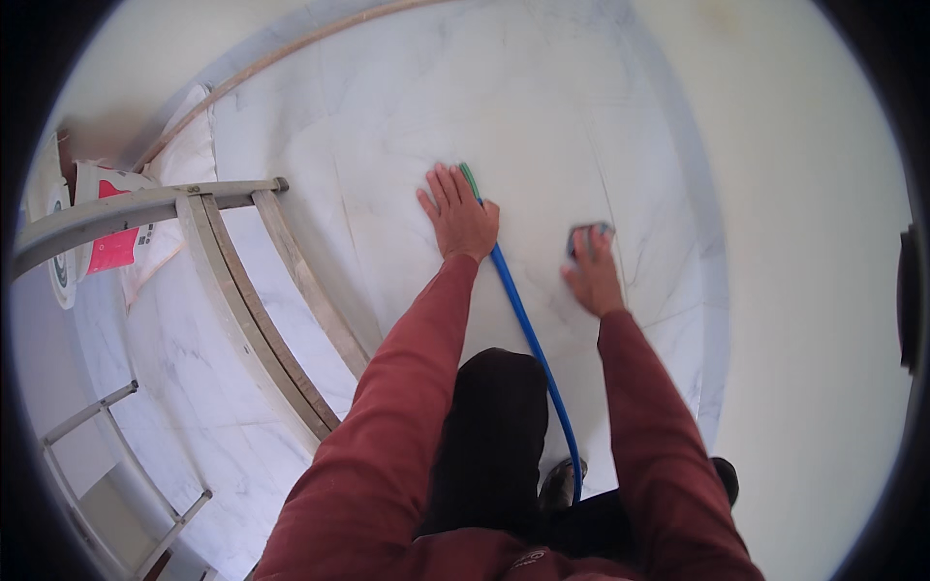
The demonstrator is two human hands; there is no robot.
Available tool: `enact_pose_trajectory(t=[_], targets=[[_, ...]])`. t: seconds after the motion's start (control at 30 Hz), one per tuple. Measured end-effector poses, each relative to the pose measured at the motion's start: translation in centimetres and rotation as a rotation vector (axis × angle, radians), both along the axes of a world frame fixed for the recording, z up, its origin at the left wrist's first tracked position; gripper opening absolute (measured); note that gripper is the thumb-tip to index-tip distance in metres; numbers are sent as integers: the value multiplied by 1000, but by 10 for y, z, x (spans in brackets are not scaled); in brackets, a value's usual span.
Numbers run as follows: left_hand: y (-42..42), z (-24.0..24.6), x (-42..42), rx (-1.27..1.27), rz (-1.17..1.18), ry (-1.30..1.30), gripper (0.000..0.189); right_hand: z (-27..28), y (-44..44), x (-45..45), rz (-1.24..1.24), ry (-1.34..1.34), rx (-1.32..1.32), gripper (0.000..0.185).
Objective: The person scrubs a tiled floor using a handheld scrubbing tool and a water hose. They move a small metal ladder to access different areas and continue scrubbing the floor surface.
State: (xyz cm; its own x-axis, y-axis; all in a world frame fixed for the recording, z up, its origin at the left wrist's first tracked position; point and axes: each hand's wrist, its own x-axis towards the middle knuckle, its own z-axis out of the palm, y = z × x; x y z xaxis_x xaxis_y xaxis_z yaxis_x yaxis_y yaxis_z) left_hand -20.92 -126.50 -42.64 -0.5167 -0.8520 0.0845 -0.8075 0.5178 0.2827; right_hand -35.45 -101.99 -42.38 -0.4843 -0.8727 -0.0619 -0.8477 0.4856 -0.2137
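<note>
My left hand (463,221) lies flat on the marble-look floor (407,131), fingers spread. A blue hose or conduit (524,312) runs beneath or beside its thumb; I cannot tell which. The hose's green end (468,178) shows by the index finger. On the right, my right hand (594,272), slightly blurred, grips a small dark block or pad (577,243) against the floor. The fingers cover most of that pad, so its kind is unclear. From the left hand the blue hose curves back towards my shoe (558,485), passing beside my knee (501,370).
Left of me are ladder-like metal and wood frames (240,312), with another metal frame (116,428) lower left. Behind them stand a white and pink bucket (116,243) and a white sack (190,149). A long thin pole (290,47) crosses the far side. The wall (806,290) rises on the right.
</note>
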Motion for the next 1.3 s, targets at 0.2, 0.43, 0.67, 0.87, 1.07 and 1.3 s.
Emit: enact_pose_trajectory(t=[0.2, 0.43, 0.67, 0.87, 1.07, 1.3], targets=[[-14, -1, -2, 18, -167, -57, 78, 40, 11, -34, 76, -97, 206, 69], [-43, -1, -49, 35, -180, -63, 77, 0, -34, -112, -188, 177, -11, 63], [-62, 0, -161, 45, -344, 45, 77, -32, -191, -228, -127, 354, -166, 60], [-73, 3, -189, 85, -320, -79, 77, -26, -262, -281, 392, 60, -327, 52], [-76, 13, -207, 144, -326, -119, 79, -42, -295, -431, -111, 398, -307, 52], [-75, 17, -226, 227, -312, -111, 80, -34, -454, -523, -133, 423, -408, 45]])
